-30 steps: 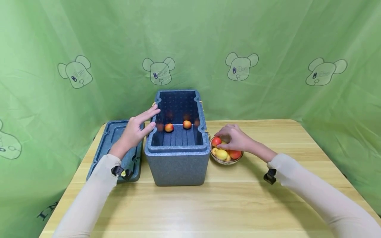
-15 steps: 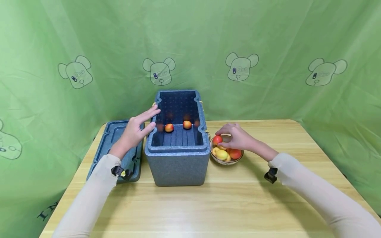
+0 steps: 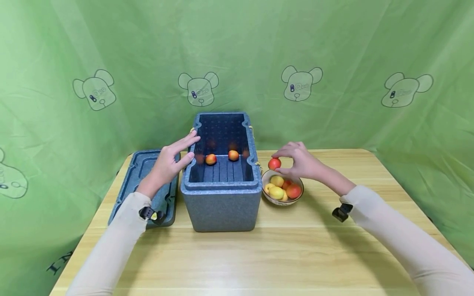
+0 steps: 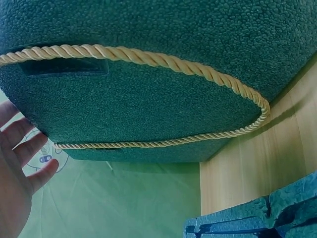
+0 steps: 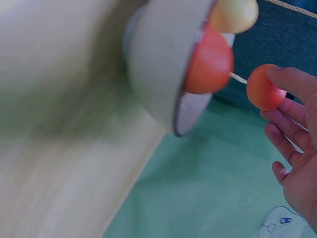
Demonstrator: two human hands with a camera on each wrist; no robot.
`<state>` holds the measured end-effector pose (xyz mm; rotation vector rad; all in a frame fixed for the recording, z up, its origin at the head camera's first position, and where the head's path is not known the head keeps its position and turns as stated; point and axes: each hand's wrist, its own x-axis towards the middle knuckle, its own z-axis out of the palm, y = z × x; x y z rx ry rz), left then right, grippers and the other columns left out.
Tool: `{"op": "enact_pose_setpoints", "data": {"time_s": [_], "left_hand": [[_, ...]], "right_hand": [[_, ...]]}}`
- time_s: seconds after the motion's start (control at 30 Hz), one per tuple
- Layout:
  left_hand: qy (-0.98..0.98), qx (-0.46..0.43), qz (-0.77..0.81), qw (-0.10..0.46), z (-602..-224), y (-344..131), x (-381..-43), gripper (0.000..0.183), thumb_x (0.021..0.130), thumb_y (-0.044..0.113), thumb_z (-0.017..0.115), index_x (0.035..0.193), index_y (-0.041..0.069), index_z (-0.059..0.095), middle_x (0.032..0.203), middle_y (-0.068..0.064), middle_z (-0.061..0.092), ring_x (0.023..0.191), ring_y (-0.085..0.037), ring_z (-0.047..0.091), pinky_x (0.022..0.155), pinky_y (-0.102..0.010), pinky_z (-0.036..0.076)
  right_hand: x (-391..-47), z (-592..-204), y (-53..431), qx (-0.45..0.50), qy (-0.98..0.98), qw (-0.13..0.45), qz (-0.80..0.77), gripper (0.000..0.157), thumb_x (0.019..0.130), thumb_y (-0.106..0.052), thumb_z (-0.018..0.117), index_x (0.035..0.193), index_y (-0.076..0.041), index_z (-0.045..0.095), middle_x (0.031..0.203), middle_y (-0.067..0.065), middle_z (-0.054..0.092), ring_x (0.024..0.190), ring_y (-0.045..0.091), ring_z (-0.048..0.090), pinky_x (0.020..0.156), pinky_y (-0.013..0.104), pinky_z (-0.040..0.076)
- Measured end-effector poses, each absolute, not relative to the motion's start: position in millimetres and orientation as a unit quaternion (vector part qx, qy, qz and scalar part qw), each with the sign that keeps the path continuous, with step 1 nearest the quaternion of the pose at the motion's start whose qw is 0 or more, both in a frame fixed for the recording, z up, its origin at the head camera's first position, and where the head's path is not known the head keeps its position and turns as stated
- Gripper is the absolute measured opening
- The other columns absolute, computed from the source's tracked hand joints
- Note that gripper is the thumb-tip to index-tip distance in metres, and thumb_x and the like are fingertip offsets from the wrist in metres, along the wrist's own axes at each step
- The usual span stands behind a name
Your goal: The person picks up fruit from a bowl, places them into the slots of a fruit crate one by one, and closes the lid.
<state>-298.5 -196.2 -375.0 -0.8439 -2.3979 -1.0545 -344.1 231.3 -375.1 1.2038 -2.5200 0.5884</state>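
Between thumb and fingertips, my right hand [image 3: 303, 161] pinches a small round red-orange fruit [image 3: 274, 164]. It is held just above the far-left rim of a patterned bowl [image 3: 275, 201]. Several fruits lie in that bowl, among them a yellow one [image 3: 276, 192] and a red-orange one [image 3: 293, 190]. The right wrist view shows the pinched fruit [image 5: 264, 88] apart from the bowl. My left hand [image 3: 169, 161] rests with spread fingers on the left rim of a grey-blue foam box [image 3: 222, 211]. Two orange-red fruits, one left [image 3: 211, 159] and one right [image 3: 233, 155], lie on the box floor.
The box lid [image 3: 140, 164] lies on the wooden table [image 3: 237, 263], left of the box and partly under my left arm. A twisted cord handle [image 4: 163, 59] loops along the box's side. A green curtain [image 3: 252, 41] with bear-head drawings hangs behind and beside the table.
My right hand has lifted the red-orange fruit up out of the bowl, moving slightly up and to the right. Fruits beneath it now show. The left hand stays on the box rim.
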Motion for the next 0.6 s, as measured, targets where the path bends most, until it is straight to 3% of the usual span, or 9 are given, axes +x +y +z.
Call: {"op": "enact_pose_setpoints", "data": {"time_s": [0.6], "left_hand": [[-0.855,-0.295,-0.381,0.191,-374,-195,-297,0.048,0.104,0.032,0.054,0.151,0.022,0.052,0.163,-0.003,0.039,0.15,-0.026,0.04,0.121,-0.055,0.034]], "right_hand": [[-342,-292,214,0.441,-0.854,0.212,0.18,0.041,0.074,-0.013,0.089,0.111,0.0,0.076,0.108,0.016,0.077,0.102,0.031,0.06,0.09,0.046,0.035]]}}
